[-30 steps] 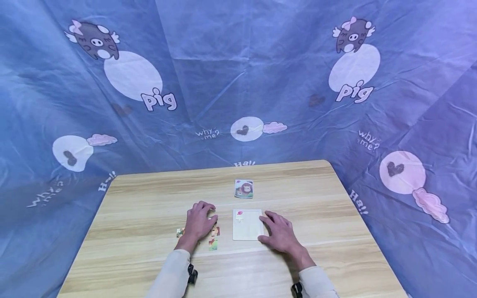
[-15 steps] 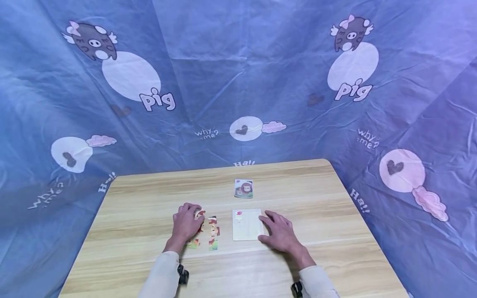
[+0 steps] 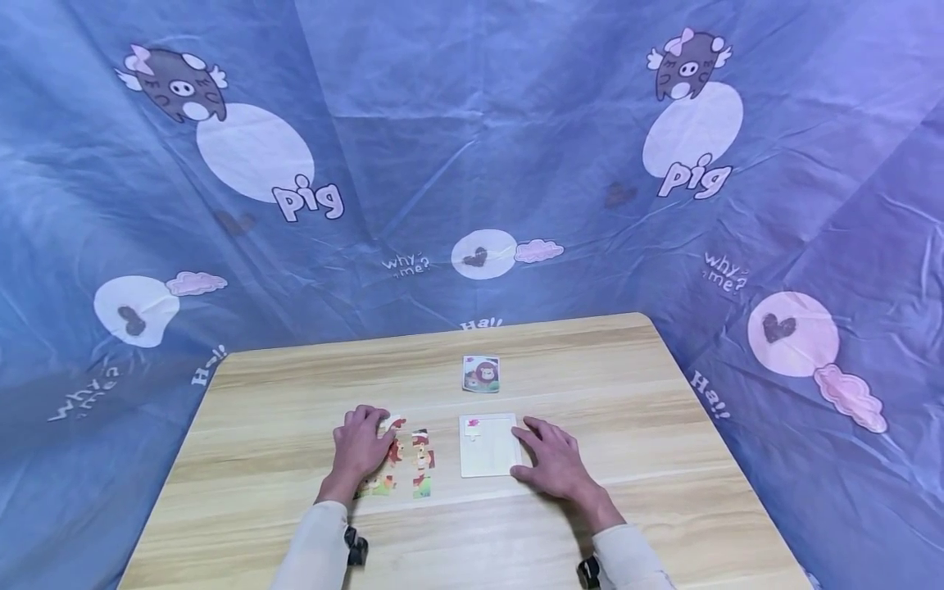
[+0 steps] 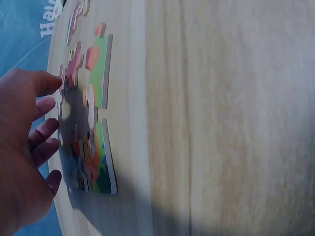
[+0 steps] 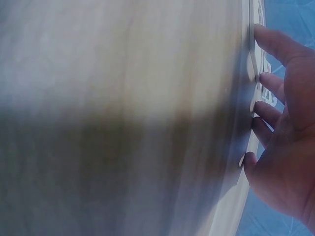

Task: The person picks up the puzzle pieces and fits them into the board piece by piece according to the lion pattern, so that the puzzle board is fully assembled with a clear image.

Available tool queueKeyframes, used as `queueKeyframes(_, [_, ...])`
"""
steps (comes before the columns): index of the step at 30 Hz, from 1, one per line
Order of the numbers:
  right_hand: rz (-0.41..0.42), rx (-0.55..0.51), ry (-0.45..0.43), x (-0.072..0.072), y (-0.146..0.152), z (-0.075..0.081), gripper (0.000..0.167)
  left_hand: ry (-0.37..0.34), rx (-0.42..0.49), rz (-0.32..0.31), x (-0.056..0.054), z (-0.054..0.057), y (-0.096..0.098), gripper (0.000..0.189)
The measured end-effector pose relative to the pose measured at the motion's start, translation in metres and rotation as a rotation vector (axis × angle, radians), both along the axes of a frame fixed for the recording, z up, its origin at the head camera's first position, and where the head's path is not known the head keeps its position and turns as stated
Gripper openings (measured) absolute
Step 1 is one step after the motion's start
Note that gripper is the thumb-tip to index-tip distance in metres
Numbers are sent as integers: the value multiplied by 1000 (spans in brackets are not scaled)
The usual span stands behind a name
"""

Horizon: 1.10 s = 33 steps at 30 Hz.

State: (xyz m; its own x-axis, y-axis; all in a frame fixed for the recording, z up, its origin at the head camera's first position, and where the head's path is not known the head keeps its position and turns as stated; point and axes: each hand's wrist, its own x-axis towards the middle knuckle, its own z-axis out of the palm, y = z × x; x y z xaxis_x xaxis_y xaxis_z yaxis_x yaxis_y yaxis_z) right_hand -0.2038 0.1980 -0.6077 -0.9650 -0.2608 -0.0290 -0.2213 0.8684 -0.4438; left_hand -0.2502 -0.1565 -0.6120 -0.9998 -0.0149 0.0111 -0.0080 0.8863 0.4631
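Where the left hand is: over the nearest puzzle pieces, grip released, thumb and fingers apart; contact cannot be told.
Puzzle pieces: on the wood-grain counter, at nine o'clock from the tray, partly hidden by that hand.
Tray: pale and square, a pink-marked piece lying towards its half-past-ten corner.
Right hand: at the tray's three-o'clock edge, fingertips against it, grip relaxed.
Lion card: at twelve o'clock from the tray, apart from it.
Cloth: blue, pig-printed, beyond the counter.
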Motion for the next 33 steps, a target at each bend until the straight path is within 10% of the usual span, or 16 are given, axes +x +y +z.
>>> queueKeyframes(33, [-3, -2, 11, 0, 0, -2, 69, 49, 125, -22, -2, -2, 4, 15])
